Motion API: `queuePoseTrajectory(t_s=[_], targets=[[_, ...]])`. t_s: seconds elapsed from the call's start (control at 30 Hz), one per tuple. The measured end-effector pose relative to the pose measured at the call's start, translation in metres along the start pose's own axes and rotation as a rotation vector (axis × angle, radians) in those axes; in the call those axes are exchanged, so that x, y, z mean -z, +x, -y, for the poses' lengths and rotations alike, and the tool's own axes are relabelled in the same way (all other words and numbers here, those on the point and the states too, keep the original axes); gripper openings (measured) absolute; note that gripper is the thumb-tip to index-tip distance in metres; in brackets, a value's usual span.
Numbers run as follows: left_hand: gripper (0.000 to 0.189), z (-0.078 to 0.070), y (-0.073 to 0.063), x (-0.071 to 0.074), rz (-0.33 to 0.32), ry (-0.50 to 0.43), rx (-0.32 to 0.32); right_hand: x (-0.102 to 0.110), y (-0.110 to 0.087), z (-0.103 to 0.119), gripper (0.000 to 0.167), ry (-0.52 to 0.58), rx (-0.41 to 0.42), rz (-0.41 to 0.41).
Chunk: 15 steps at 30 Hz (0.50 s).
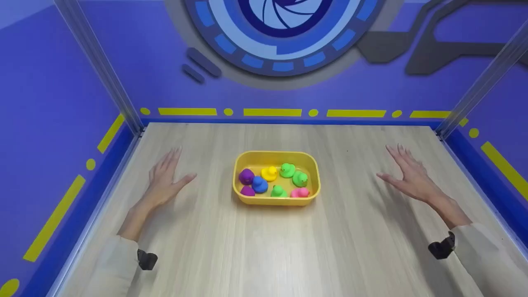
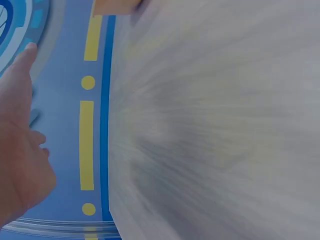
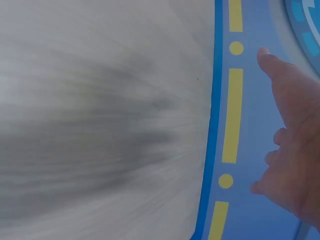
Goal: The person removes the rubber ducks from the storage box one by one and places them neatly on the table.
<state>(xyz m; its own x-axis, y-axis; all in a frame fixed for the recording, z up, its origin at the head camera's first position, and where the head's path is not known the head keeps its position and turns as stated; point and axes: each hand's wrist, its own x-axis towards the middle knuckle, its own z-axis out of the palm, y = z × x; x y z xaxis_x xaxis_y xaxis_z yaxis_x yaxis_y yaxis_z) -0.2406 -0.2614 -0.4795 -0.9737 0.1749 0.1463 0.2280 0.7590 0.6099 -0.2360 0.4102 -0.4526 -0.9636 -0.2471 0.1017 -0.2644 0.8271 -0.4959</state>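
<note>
A yellow rectangular tub (image 1: 276, 201) stands on the wooden table, with several small rubber ducks inside. Among them are a yellow duck (image 1: 269, 173), a blue duck (image 1: 260, 185), a pink duck (image 1: 300, 192), green ducks (image 1: 300, 179) and purple ducks (image 1: 246, 176). To the left of the tub, my left hand (image 1: 164, 183) is held over the table, fingers extended and thumb spread, holding nothing. My right hand (image 1: 412, 179) mirrors it on the right, fingers straight and apart from the tub. A corner of the tub (image 2: 117, 6) shows in the left wrist view.
Blue printed walls (image 1: 264, 97) with yellow dashes enclose the back and both sides of the table (image 1: 255, 247). Metal corner posts rise at the left (image 1: 103, 70) and right (image 1: 486, 82). A small black device (image 1: 147, 260) sits at the left wrist, another (image 1: 442, 246) at the right.
</note>
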Motion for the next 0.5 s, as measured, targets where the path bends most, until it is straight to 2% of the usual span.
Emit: queuePoseTrajectory(t_s=[0.1,0.2,0.3,0.5], targets=[[0.089,-0.004,-0.003,-0.002,0.037,-0.170,0.027,-0.001,0.000,0.003,0.087,0.085,0.006,0.018],[0.083,-0.007,-0.006,-0.007,0.057,-0.285,0.020,-0.001,0.000,0.005,0.083,0.133,-0.002,0.037],[0.078,-0.012,-0.006,-0.013,0.065,-0.317,0.003,-0.002,0.000,0.006,0.078,0.166,-0.003,0.040],[0.073,-0.023,0.000,-0.027,0.093,-0.307,-0.002,-0.009,-0.004,0.009,0.062,0.222,0.033,0.021]])
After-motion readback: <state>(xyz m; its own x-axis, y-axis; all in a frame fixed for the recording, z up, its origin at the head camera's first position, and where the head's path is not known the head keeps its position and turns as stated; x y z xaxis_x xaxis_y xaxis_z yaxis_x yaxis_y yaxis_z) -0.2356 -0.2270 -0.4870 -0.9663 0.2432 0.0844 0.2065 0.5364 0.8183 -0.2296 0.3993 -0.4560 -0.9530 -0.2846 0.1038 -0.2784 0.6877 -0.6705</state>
